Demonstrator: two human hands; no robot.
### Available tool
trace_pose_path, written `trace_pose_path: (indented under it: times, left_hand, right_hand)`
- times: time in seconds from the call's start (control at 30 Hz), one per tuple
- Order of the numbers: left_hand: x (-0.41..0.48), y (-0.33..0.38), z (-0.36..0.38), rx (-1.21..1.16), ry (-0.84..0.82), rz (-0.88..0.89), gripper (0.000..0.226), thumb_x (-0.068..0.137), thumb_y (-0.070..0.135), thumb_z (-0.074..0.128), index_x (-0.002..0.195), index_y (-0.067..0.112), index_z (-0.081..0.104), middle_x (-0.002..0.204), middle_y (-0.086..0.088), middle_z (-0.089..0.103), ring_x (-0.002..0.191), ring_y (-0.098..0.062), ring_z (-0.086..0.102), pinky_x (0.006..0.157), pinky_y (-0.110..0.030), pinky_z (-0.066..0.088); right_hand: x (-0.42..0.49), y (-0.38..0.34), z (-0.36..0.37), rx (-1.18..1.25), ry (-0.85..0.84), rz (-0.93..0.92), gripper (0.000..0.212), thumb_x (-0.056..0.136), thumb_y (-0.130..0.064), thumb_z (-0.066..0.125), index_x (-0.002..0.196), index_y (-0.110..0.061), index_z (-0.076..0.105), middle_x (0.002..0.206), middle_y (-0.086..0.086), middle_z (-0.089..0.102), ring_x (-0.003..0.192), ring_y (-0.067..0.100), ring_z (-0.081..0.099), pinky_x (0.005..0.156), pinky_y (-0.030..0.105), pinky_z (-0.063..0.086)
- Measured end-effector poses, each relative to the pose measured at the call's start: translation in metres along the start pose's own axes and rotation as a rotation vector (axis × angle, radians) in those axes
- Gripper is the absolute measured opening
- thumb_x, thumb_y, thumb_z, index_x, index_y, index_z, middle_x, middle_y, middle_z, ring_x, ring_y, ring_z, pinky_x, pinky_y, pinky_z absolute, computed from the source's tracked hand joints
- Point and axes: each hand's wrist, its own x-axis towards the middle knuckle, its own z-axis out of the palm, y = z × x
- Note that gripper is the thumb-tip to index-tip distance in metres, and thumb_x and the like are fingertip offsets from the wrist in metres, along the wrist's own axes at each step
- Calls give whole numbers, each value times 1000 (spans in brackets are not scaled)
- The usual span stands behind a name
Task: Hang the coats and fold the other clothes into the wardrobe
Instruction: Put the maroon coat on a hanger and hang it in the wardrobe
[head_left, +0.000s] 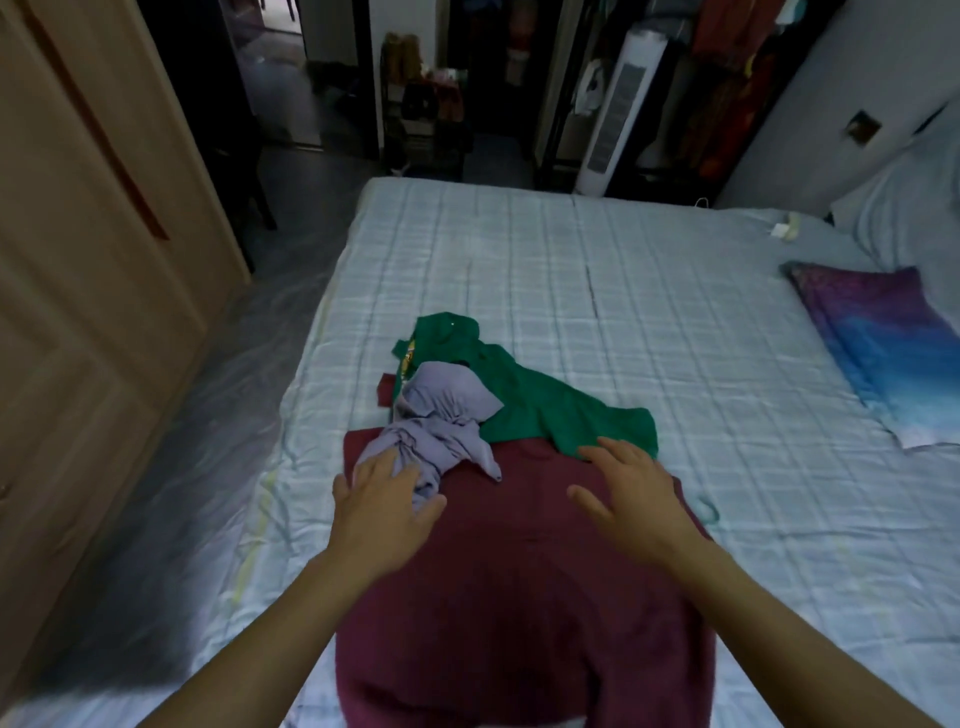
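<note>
A large maroon garment (519, 597) lies spread flat on the near part of the bed (649, 312). A crumpled lilac garment (441, 421) rests on its far left corner, and a green garment (530, 395) lies behind it, overlapping the maroon one. My left hand (382, 501) is flat with fingers apart, its fingertips on the lilac garment. My right hand (631, 493) hovers flat over the maroon garment's far edge, fingers spread, fingertips at the green garment's hem. Neither hand holds anything.
A wooden wardrobe (78, 312) with shut doors stands at the left, across a strip of floor. A purple and blue pillow (878, 348) lies at the bed's right side. A white tower fan (618, 104) and hanging clothes (727, 78) stand beyond the bed.
</note>
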Motion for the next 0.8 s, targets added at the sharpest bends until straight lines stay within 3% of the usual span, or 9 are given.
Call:
trace_pose_path:
  times: [0.1,0.2,0.43,0.8]
  left_hand:
    - [12,19,5,28,-18,27,57,93,60,46,141,28,46,161,-4,22,147,-22,19,117,-48,12]
    - [16,39,14,85,-11,67,54,92,61,45,134,28,52,156,-7,32,143,-25,28,115,-48,23]
    - [6,111,56,154,-56,97,56,93,63,41,140,32,45,155,-1,31,141,-23,30,114,-49,24]
    - [10,300,178,145,-183,101,53,94,57,44,140,32,42,161,0,20,148,-20,16,119,-52,14]
  right_hand:
    - [5,17,-1,13,6,29,59,93,-55,50,145,-29,41,156,3,33,144,23,27,115,51,27]
    - [5,37,-2,34,17,54,59,93,-54,51,145,-27,42,155,4,34,143,24,29,114,52,28]
    - [-16,104,-3,103,22,62,58,94,-52,50,146,-26,40,154,3,36,142,23,31,115,49,27]
    - [-21,302,0,150,-8,60,57,95,-47,52,147,-25,39,155,5,34,144,24,28,115,50,25]
